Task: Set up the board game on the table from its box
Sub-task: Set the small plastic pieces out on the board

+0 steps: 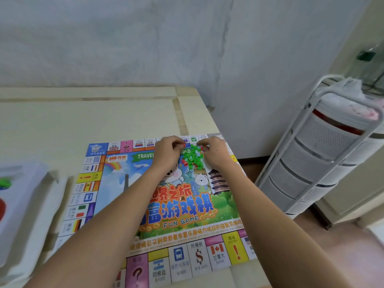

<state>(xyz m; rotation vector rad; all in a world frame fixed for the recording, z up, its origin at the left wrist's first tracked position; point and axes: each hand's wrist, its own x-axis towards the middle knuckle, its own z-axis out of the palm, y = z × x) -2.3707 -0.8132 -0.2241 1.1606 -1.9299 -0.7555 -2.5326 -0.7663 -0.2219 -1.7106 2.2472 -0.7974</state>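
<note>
The game board [166,204] lies flat and glossy on the pale counter [83,121], low in the frame, its lower left hidden by forearms. Near its upper edge, small green pieces [192,156] form a heap with some red. The left hand [168,151] fingers pinch a red piece [184,145]; the right hand [214,152] fingers curl, their grip unclear. A blurred tray [18,183] is cut off at left; a white drawer cart [324,154] stands at right.

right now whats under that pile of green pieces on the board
The green pieces lie heaped on the game board, over its "TRAVEL" banner between the left hand and right hand. A few red pieces show at the edge. The print beneath is covered.
</note>
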